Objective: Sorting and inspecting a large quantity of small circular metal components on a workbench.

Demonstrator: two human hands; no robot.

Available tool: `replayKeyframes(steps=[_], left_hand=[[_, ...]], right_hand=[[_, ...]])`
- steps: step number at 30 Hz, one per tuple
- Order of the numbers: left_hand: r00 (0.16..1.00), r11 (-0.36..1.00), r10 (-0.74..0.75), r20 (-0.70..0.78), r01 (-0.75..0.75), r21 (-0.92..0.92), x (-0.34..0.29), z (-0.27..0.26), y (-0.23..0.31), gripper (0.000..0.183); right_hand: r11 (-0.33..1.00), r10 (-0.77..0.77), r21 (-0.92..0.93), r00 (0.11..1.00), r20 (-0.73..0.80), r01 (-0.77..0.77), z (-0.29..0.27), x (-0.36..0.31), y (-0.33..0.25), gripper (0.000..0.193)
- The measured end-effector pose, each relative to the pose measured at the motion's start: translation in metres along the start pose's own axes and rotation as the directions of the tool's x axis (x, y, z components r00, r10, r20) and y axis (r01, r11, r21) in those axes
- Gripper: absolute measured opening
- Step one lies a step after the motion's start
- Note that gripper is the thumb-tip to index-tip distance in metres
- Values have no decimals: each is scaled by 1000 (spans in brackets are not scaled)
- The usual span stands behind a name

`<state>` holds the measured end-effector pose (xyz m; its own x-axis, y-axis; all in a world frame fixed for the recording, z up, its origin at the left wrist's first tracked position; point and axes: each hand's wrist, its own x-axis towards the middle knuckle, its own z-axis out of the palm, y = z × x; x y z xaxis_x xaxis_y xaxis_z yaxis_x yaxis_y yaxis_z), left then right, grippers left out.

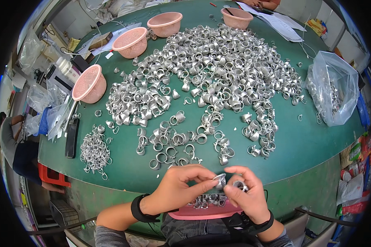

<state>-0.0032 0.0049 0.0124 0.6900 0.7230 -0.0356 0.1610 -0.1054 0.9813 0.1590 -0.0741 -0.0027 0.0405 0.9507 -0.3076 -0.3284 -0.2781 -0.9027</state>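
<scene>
At the near edge of the table, my left hand pinches a silver ring between thumb and fingertips. Close beside it, my right hand is curled round another silver ring, whose round opening faces up. Its thumb and index finger reach toward the ring in my left hand. Beneath both hands, a pink tray on my lap holds several more rings, partly hidden by my fingers. A large heap of silver rings covers the middle of the green table, with loose clusters spreading toward me.
A small pile of thinner rings lies at the left by a black phone. Pink baskets line the far left, and another basket stands at the back. At the right is a clear plastic bag of rings. Someone's hands rest beside papers.
</scene>
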Motion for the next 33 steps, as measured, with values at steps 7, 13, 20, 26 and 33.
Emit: replayKeyframes(steps=[7,13,20,26,33], left_hand=[[989,904,-147,-1,133,-407,-6,4,-5,12],[995,991,97,-19,-99,-92,-2,-1,-9,11],[970,963,241,12,-241,123,-1,-4,0,6],[973,966,230,33,-232,111,-7,0,-1,15],[781,698,619,80,-594,401,-12,2,-12,25]], right_hand=[[983,-116,-132,990,77,125,9,1,-1,34],[924,-226,-299,971,79,239,7,0,-1,35],[891,-268,-355,959,96,284,-1,-1,0,34],[768,-364,-524,924,116,368,-5,-4,-6,32],[822,-286,-465,945,161,328,-3,-9,-13,31]])
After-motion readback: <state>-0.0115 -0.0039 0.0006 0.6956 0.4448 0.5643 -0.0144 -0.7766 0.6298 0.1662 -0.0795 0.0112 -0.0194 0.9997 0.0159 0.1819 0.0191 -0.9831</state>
